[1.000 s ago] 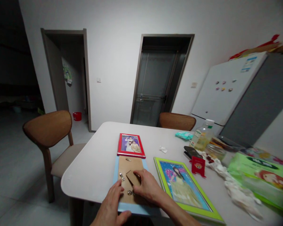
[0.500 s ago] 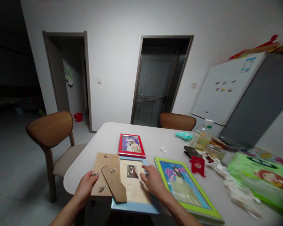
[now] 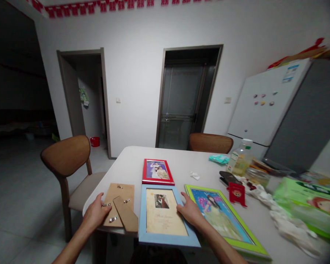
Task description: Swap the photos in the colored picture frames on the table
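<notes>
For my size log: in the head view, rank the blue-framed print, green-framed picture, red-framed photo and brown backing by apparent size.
1. Blue-framed print and green-framed picture: too close to rank
2. Brown backing
3. Red-framed photo

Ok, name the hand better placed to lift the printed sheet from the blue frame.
Likely the right hand: it is at the blue frame, beside the printed sheet; the left hand is by the backing board.
</notes>
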A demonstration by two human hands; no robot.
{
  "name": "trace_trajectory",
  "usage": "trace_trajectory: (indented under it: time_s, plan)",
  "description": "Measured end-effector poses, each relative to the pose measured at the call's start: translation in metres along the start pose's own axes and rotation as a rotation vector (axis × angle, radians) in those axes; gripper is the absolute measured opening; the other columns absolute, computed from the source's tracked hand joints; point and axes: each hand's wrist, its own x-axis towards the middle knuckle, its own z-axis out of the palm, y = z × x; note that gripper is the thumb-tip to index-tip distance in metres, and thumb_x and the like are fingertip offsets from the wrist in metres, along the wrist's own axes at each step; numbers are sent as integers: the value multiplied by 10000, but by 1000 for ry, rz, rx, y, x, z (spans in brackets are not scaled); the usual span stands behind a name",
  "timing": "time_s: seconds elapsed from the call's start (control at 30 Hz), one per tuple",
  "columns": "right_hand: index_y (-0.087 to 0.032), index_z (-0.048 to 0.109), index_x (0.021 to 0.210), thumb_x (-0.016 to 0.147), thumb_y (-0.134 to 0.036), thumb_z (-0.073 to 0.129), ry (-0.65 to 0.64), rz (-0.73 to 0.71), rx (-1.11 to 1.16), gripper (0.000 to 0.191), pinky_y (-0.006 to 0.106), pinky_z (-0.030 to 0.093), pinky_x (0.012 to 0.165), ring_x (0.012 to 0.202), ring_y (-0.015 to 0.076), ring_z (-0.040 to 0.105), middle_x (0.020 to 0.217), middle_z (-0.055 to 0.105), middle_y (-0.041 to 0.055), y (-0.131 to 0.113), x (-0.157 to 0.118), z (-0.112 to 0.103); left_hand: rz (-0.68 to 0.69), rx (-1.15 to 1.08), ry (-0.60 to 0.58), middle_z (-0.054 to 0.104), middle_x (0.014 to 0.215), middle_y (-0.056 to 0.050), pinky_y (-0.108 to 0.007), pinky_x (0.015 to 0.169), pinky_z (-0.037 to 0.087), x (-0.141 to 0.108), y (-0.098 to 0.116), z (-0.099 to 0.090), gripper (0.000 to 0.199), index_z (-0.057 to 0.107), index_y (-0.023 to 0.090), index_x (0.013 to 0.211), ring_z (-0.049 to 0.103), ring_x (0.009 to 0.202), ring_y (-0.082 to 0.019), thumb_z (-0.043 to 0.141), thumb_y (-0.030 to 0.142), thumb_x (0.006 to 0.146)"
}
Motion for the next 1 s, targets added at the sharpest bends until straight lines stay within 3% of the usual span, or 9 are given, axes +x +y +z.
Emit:
trace_trajectory:
  time_s: [0.13, 0.23, 0.33, 0.43, 0.5, 0.6, 0.77, 0.9, 1.0]
  plan:
    - [-105, 208, 1279, 603, -164, 426, -108, 178, 584, 713, 265, 447, 594, 634, 170, 594, 843, 630, 89, -13, -14, -3, 156, 49, 13, 478, 1170, -112, -317, 930, 302, -26, 33, 19, 523, 412, 120, 1146, 411, 1115, -226, 533, 219, 646]
    - [-180, 148, 1299, 591, -151, 439, -177, 227, 890, 766, 281, 453, 538, 544, 165, 588, 745, 634, 40, -26, -25, -5, 389, -22, -164, 497, 1161, -98, -317, 929, 332, -63, 75, 49, 499, 431, 139, 1141, 440, 1085, -201, 533, 220, 659]
    - [-196, 135, 1299, 586, -149, 495, -182, 179, 1010, 800, 279, 456, 541, 545, 165, 589, 676, 625, 8, -34, -33, -7, 578, -94, -317, 433, 1235, -103, -343, 974, 296, -95, 110, 82, 592, 412, 147, 1168, 384, 1133, -219, 589, 202, 605]
    - [-176, 123, 1300, 609, -205, 543, -182, 146, 1008, 810, 269, 452, 520, 496, 148, 563, 593, 593, -22, -36, -37, -9, 715, -44, -305, 434, 1226, -109, -385, 979, 286, -106, 129, 102, 585, 417, 144, 1163, 359, 1139, -248, 553, 137, 594]
    - [-161, 144, 1296, 621, -232, 548, -157, 133, 955, 789, 255, 442, 493, 471, 136, 544, 564, 568, -35, -34, -36, -9, 787, -8, -250, 496, 1139, -85, -380, 940, 331, -103, 133, 103, 556, 440, 175, 1130, 407, 1080, -240, 499, 80, 585]
    - [-142, 231, 1268, 626, -217, 530, -81, 110, 774, 712, 232, 422, 453, 487, 135, 544, 562, 542, -38, -25, -31, -9, 774, -22, -111, 545, 998, -68, -335, 832, 413, -91, 131, 86, 499, 439, 191, 1109, 493, 938, -208, 430, 59, 628]
    - [-71, 416, 1160, 673, -191, 444, 53, 31, 187, 503, 249, 435, 585, 599, 150, 578, 733, 612, 60, -2, -15, -2, 480, -67, 138, 551, 1021, -88, -335, 804, 414, -66, 104, 49, 394, 414, 157, 1114, 534, 922, -214, 405, 141, 721]
    - [-67, 465, 1131, 677, -178, 442, 139, -58, -192, 468, 275, 389, 784, 896, 214, 555, 1020, 583, 148, 8, -8, 4, 283, -41, 138, 563, 1031, -109, -356, 788, 422, -61, 62, 44, 397, 409, 136, 1114, 548, 930, -244, 442, 232, 731]
    - [-51, 464, 1131, 682, -156, 445, 128, -130, -339, 461, 271, 363, 809, 948, 225, 531, 1040, 573, 167, 6, -10, 7, 235, 10, 85, 565, 1046, -120, -349, 776, 426, -66, 37, 49, 387, 424, 130, 1106, 554, 933, -248, 432, 279, 749]
